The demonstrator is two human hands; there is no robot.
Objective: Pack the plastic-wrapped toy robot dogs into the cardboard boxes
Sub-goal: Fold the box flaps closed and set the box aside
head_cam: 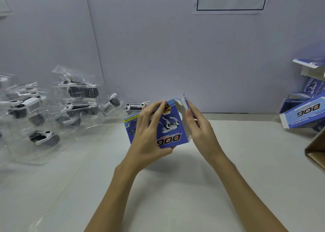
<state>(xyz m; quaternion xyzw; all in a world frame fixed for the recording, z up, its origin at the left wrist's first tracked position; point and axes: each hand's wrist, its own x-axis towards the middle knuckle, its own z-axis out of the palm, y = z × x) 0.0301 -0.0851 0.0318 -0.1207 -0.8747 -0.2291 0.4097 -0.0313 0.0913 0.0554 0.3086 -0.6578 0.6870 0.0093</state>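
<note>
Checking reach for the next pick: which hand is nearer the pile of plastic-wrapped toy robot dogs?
Left. The left hand grips the blue cardboard box on the side facing the pile of plastic-wrapped toy robot dogs; the right hand holds the box's far-side flap.

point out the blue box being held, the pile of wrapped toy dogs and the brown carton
blue box (173,126), head view, printed front face
wrapped toy dogs (44,138), head view, nearest bagged dog
brown carton (316,150), head view, open flap
</note>
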